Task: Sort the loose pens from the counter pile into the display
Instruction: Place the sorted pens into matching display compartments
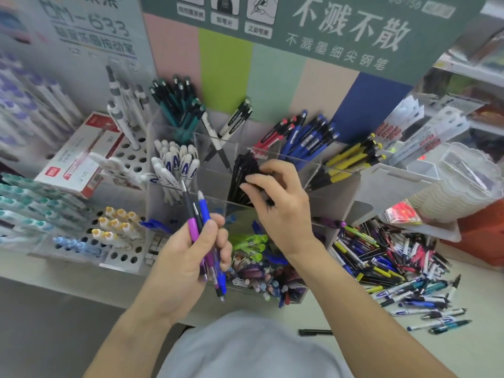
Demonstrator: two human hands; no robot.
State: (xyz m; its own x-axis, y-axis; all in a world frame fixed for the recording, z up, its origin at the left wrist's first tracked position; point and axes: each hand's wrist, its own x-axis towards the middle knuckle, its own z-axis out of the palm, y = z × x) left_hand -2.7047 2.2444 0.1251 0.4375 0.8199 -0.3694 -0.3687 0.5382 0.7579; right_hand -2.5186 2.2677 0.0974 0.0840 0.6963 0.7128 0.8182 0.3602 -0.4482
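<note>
Fingers [255,186] of right hand [281,208] touch black pens [241,173] in display [313,159].

You've got glossy plastic pens [203,230] in your left hand [188,257]; the display [272,152] is clear, shiny acrylic, and the red-and-white box [79,159] looks like smooth printed card.

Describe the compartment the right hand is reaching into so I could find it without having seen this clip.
Start at the clear acrylic display under the green sign. In its middle row, the right hand rests on a compartment of pens. Unlike the white pens to its left and yellow-black ones to its right, these are all black.
</note>
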